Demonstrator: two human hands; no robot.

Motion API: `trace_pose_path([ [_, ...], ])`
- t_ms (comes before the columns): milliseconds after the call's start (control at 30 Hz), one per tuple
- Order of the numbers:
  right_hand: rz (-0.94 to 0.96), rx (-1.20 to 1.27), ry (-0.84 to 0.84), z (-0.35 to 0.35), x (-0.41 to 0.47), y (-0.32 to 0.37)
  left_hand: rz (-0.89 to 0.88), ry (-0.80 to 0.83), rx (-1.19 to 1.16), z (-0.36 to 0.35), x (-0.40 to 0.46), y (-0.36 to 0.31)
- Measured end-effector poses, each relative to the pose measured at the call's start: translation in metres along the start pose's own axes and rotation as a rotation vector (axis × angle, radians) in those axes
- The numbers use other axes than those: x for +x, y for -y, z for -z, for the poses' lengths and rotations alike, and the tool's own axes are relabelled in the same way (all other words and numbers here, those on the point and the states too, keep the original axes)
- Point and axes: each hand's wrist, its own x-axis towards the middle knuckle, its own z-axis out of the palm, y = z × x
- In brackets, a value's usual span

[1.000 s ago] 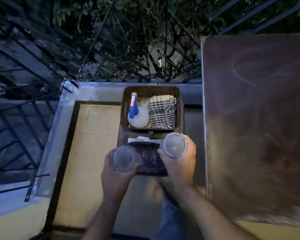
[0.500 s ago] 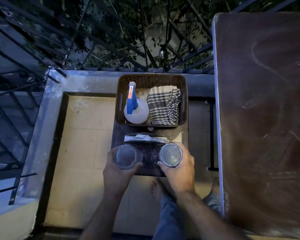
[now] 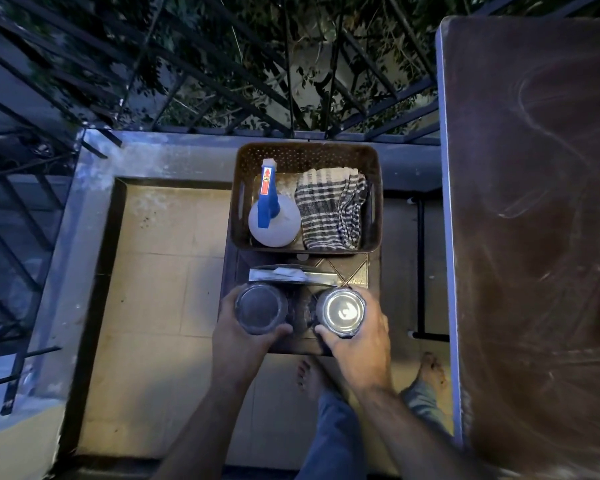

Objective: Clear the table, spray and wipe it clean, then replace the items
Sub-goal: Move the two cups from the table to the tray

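Observation:
My left hand (image 3: 238,344) grips a clear glass (image 3: 260,309) and my right hand (image 3: 359,344) grips a second glass (image 3: 342,311). Both glasses are upright over the near end of a low dark stool (image 3: 357,271). Between and under them lies a dark patterned item, mostly hidden. A tissue box (image 3: 291,275) sits just beyond the glasses. Farther back, a brown perforated basket (image 3: 305,155) holds a white spray bottle with a blue head (image 3: 272,216) and a striped cloth (image 3: 329,209). The brown table (image 3: 534,220) fills the right side, bare, with faint wipe streaks.
A black metal railing (image 3: 187,81) and a grey ledge (image 3: 160,157) close the far side and left of the balcony. Beige floor tiles (image 3: 160,289) lie left of the stool. My bare feet (image 3: 312,375) stand below the stool, near the table's black leg (image 3: 420,265).
Both hands with the glasses have moved lower toward the near end of the stool, and the two glasses now sit level with each other. The view has shifted closer.

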Motion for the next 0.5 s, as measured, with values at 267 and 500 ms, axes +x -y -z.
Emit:
trace_pose_path([
  [267,0.302,0.014,-0.256,0.019,0.003,0.040,-0.175,-0.113,-0.067,0.013,-0.008,-0.015],
  [500,0.369,-0.122,-0.078,0.027,0.108,0.123,-0.475,-0.165,0.000,0.012,0.046,-0.087],
])
